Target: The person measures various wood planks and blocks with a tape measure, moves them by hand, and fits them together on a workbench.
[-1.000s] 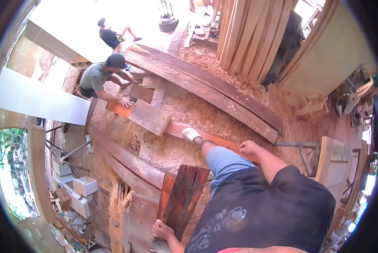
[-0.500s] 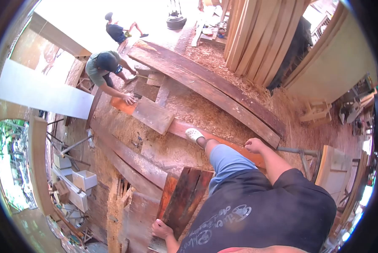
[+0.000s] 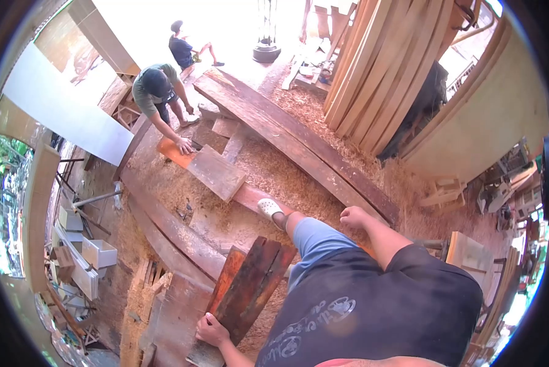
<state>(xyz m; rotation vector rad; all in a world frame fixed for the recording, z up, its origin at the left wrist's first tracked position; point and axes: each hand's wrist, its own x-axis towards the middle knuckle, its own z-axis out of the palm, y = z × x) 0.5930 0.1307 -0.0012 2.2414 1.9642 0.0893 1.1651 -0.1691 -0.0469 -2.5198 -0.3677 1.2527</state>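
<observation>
My left hand [image 3: 212, 330] grips the edge of a dark reddish-brown wooden board [image 3: 250, 287], its fingers wrapped over the side. The board stands tilted beside my body, with an orange-stained face on its left side. My right hand [image 3: 354, 217] hangs in the air to the right of my leg, fingers curled in, with nothing visible in them. My foot, in a white clog [image 3: 269, 209], rests on a long reddish plank [image 3: 254, 199]. Across that plank lies a shorter, greyish-brown board [image 3: 219, 174].
A co-worker [image 3: 155, 88] bends over the plank's far end, one hand [image 3: 184, 145] on it. Long thick planks [image 3: 299, 147] lie along the right. Upright boards [image 3: 384, 67] lean behind them. Wood shavings [image 3: 409, 183] cover the floor. Another person [image 3: 181, 49] sits farther back.
The whole view has shifted and turned slightly. My left hand and the dark board appear farther left. The co-worker's other hand has drawn back toward their body.
</observation>
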